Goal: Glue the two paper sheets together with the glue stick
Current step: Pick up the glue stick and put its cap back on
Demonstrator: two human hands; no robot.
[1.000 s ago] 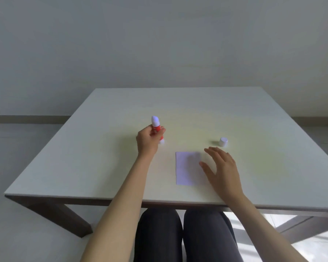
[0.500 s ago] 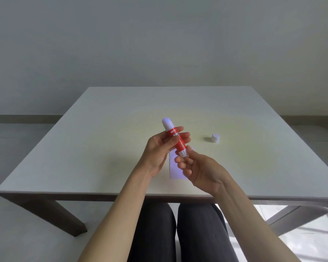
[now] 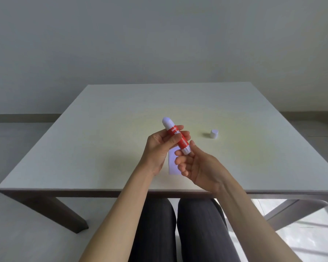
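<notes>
While my left hand [image 3: 162, 148] pinches the glue stick [image 3: 176, 138] mid-barrel above the table's [image 3: 106, 144] near edge, right fingers [image 3: 192, 146] grip its base. Judgement: twist gently, raising little glue. Paper [image 3: 173, 163] lies beneath; cap [image 3: 214, 133] sits right, well apart.

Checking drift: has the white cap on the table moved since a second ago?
No. The white cap sits at the same spot on the table, right of the paper; its small image shift matches the table's, so the camera moved.
</notes>
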